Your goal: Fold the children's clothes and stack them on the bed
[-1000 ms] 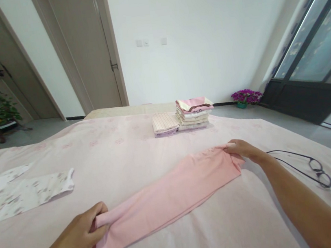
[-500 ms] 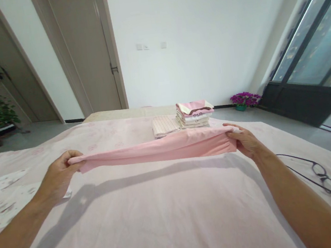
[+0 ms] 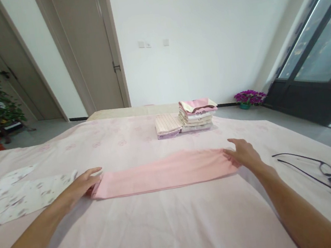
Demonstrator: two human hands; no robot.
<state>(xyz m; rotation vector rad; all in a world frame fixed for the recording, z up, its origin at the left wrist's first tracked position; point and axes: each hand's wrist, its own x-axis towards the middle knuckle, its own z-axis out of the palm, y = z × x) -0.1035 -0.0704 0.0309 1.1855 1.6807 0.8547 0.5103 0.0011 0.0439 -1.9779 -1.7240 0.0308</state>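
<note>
A pink garment (image 3: 163,173), folded into a long strip, lies flat across the bed sheet in front of me; its exact kind is hard to tell. At its left end is my left hand (image 3: 89,180), fingers apart, some of them touching the cloth's edge. My right hand (image 3: 243,153) rests at the opposite end with thumb raised away and fingertips against the fabric. Neither hand grips the cloth.
Behind the garment stand a stack of folded clothes (image 3: 198,115) and a smaller striped folded pile (image 3: 168,124). Patterned white clothing (image 3: 18,194) is spread at left. Eyeglasses (image 3: 330,177) lie on the sheet (image 3: 174,229) at right.
The pink garment, earlier held stretched in the air between both hands, has come down onto the sheet. Both hands have loosened their pinch on its ends.
</note>
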